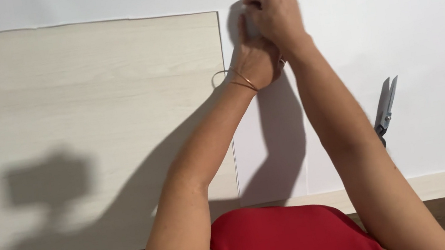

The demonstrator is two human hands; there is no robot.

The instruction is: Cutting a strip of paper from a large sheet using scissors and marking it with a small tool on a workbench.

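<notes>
left hand (253, 63) and right hand (275, 12) stacked, fingers curled, pressing something small and unclear onto white sheet (420, 22) near its left edge, likely to smooth it | sheet covers right worktop (82, 105) | scissors (385, 108) parked right, blades parted

Both arms stretched forward, hands joined together.

The left hand (253, 62) lies under, its wrist bent and wearing thin bangles; the right hand (274, 11) sits on top of it, fingers curled into a loose fist; both forearms rise close together and meet at the hands.
</notes>
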